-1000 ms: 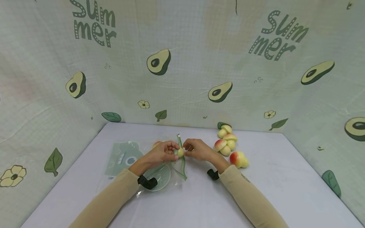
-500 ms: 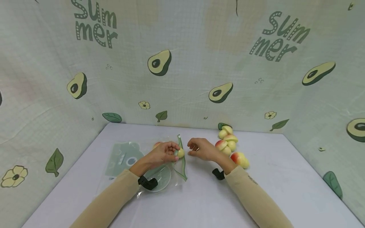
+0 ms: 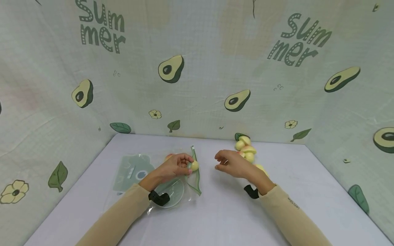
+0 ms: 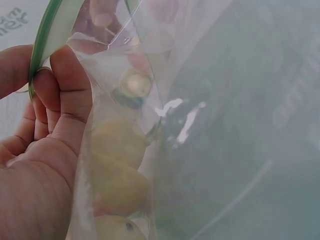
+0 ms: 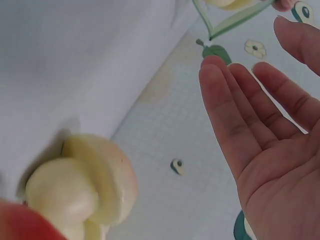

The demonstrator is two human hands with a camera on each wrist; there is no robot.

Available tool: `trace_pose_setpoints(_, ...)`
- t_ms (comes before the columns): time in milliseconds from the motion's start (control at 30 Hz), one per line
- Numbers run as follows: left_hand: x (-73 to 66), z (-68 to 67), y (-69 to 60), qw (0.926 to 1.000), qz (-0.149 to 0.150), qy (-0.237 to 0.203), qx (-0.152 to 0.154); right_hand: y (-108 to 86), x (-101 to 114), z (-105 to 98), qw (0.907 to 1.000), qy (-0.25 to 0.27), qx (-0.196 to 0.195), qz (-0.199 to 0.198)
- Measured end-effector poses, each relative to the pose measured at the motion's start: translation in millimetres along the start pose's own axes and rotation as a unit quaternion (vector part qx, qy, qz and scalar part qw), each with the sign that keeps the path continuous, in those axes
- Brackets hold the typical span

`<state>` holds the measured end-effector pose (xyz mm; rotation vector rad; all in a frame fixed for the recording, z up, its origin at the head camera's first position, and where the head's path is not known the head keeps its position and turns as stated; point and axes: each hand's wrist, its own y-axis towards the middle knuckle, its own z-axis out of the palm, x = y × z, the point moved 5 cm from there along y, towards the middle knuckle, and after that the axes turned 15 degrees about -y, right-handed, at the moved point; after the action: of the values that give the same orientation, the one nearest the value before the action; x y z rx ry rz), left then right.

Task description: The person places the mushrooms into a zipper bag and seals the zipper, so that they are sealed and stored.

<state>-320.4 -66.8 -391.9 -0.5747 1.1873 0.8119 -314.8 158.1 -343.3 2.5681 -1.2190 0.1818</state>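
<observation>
The left hand (image 3: 173, 168) pinches the green-edged mouth of a clear zip bag (image 3: 198, 186); in the left wrist view its thumb and fingers (image 4: 47, 90) grip the green strip. A pale yellow piece (image 3: 195, 165) shows at the mouth, beside the fingertips. Through the plastic, several yellow pieces (image 4: 120, 185) are visible inside. The right hand (image 3: 235, 164) is held above the table, right of the bag, fingers loosely bent and holding nothing. Beyond it lie several yellow and red mushroom-shaped pieces (image 3: 248, 149), partly covered by that hand; the right wrist view shows some close up (image 5: 100, 180).
The bag, printed with a green figure (image 3: 130, 171), lies flat across the left half of the white table (image 3: 215, 218). A patterned cloth (image 3: 203, 68) stands behind and at both sides. Each wrist carries a black device.
The right hand has moved away from the bag mouth to the right, toward the mushroom-shaped pieces, and now covers part of them. The left hand has stayed at the bag.
</observation>
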Motion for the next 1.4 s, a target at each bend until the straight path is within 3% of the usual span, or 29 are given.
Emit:
trace_pose_setpoints(533, -0.3, 0.8, 0.3, 1.0000, -0.002, -0.004, 0.003, -40.3, -26, -22, 0.9991, -0.005, -0.033, 0.028)
trace_pose_setpoints(1133, -2.2, -0.1, -0.6, 0.9995, 0.003, 0.030, -0.008, -85.8, -63, -29, 0.9930, -0.059, -0.082, 0.061)
trace_pose_setpoints(1400, -0.6, -0.4, -0.9, 0.9998, -0.001, 0.019, -0.004, -102.9, -78, -33, 0.9884, -0.080, -0.089, 0.093)
